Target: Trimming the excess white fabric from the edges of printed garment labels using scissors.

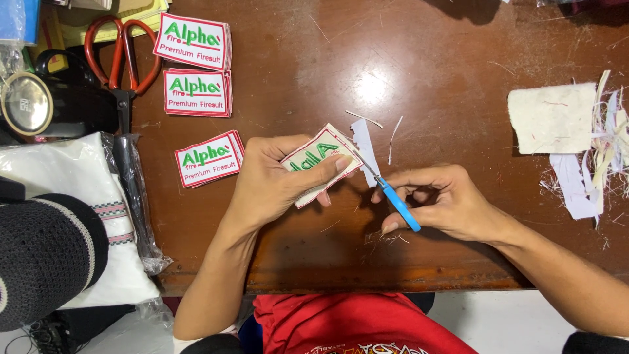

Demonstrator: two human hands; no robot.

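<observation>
The left hand pinches a patch at table centre, thumb on its face. The right hand, at three o'clock, grips small blue snips cutting its white edge strip. The patch looks light, thin and floppy; best held near the cut.

Bright, even light falls from overhead, leaving a pale glare patch on the glossy brown desk and soft, short shadows under both forearms. The centre is sharp, while the dark knitted shape at the left edge looks blurred.
</observation>
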